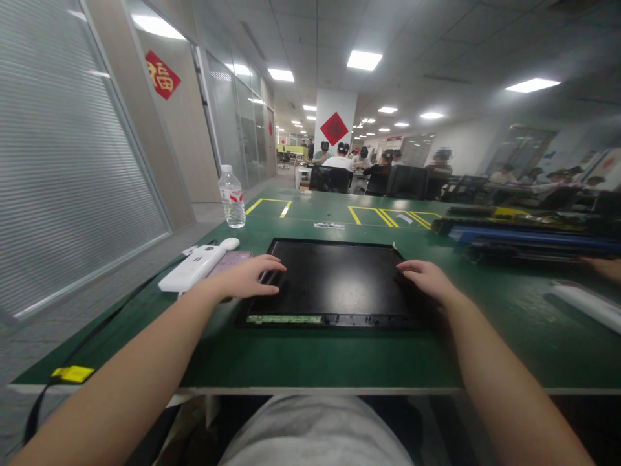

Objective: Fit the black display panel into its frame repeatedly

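Note:
A flat black display panel (334, 281) lies face up on the green table (301, 359), with a thin green circuit strip (284, 319) along its near edge. My left hand (250, 277) rests on the panel's left edge, fingers stretched flat over it. On the right edge lies my right hand (427, 279), fingers also extended and holding nothing.
A white power bank (194, 268) with a black cable and a phone (233, 260) lie left of the panel. A water bottle (231, 197) stands at the back left. Stacked panels (528, 241) and another person's hand (604, 266) are at right. Seated people work in the background.

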The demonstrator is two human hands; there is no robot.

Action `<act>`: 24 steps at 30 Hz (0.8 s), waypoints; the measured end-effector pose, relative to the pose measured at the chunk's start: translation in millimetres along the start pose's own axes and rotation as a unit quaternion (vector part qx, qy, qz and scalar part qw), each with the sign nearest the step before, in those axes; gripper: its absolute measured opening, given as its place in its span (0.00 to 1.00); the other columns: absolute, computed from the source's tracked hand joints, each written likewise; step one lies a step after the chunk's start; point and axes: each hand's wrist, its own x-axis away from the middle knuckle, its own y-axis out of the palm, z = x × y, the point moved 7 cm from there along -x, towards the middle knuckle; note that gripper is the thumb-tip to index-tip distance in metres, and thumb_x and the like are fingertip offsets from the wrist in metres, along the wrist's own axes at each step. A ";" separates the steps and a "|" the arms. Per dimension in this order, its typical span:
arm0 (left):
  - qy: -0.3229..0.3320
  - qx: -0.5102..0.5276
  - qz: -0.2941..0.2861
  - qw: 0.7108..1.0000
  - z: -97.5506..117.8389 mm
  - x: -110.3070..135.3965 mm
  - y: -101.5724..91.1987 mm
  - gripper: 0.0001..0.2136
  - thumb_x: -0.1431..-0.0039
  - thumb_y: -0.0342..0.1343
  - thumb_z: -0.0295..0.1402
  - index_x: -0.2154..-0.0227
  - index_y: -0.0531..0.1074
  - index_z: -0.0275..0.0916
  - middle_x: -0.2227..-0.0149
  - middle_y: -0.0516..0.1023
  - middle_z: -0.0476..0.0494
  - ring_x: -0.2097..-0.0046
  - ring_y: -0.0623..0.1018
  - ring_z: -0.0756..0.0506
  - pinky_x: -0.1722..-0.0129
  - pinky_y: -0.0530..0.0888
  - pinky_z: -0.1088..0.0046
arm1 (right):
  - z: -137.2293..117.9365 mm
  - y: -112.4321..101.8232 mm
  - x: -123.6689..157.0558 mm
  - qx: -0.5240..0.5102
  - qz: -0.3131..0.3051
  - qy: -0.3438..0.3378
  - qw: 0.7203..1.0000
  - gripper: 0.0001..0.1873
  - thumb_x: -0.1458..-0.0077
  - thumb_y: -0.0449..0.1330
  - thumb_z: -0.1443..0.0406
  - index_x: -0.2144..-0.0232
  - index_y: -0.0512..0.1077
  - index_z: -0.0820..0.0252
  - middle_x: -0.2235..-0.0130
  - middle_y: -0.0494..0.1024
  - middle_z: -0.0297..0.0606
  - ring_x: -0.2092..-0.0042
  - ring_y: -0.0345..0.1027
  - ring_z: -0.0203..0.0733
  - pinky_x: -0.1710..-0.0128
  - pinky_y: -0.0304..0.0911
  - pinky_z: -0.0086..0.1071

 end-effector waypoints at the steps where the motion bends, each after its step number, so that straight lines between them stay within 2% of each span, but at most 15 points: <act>1: -0.017 -0.012 0.012 1.000 -3.3 -1.7 -0.6 0.24 0.41 0.57 0.42 0.43 0.74 0.40 0.37 0.72 0.37 0.38 0.73 0.37 0.38 0.68 0.62 | 2.6 -3.9 -0.8 0.008 0.019 0.008 1.000 0.16 0.46 0.59 0.66 0.58 0.83 0.55 0.54 0.84 0.38 0.51 0.77 0.45 0.47 0.66 0.34; 5: -0.072 -0.059 0.040 0.995 -14.9 -6.2 -0.6 0.22 0.39 0.51 0.36 0.43 0.74 0.41 0.40 0.76 0.39 0.40 0.75 0.38 0.39 0.69 0.62 | 25.1 -18.0 -4.5 0.052 0.077 0.085 0.992 0.16 0.49 0.60 0.66 0.59 0.83 0.56 0.57 0.84 0.42 0.55 0.78 0.49 0.54 0.69 0.35; 8: -0.101 -0.061 0.037 0.992 -20.0 -7.1 2.1 0.23 0.40 0.49 0.33 0.43 0.75 0.43 0.43 0.79 0.42 0.42 0.78 0.38 0.42 0.72 0.63 | 39.8 -17.3 -8.2 0.068 0.060 0.120 0.989 0.16 0.50 0.61 0.65 0.60 0.83 0.57 0.59 0.85 0.43 0.58 0.78 0.50 0.58 0.70 0.36; 16: -0.110 -0.067 0.045 0.991 -21.4 -9.1 7.1 0.24 0.41 0.48 0.30 0.43 0.75 0.45 0.42 0.79 0.43 0.44 0.79 0.39 0.43 0.73 0.65 | 45.0 -13.0 -9.7 0.086 0.040 0.137 0.986 0.19 0.51 0.61 0.64 0.57 0.84 0.54 0.55 0.84 0.43 0.56 0.78 0.51 0.57 0.71 0.37; 21: -0.118 -0.075 0.054 0.989 -23.2 -10.5 6.2 0.25 0.44 0.48 0.26 0.45 0.77 0.47 0.43 0.80 0.45 0.44 0.79 0.40 0.44 0.73 0.66 | 42.5 -16.3 -6.4 0.094 0.038 0.134 0.986 0.14 0.51 0.62 0.63 0.63 0.85 0.52 0.58 0.85 0.41 0.58 0.78 0.51 0.58 0.71 0.36; 24: -0.121 -0.072 0.051 0.989 -25.4 -10.7 7.2 0.28 0.47 0.48 0.23 0.44 0.76 0.46 0.42 0.80 0.44 0.43 0.79 0.40 0.44 0.73 0.67 | 42.4 -15.9 -6.1 0.098 0.033 0.134 0.986 0.15 0.51 0.61 0.64 0.62 0.85 0.52 0.58 0.85 0.42 0.58 0.79 0.51 0.58 0.71 0.36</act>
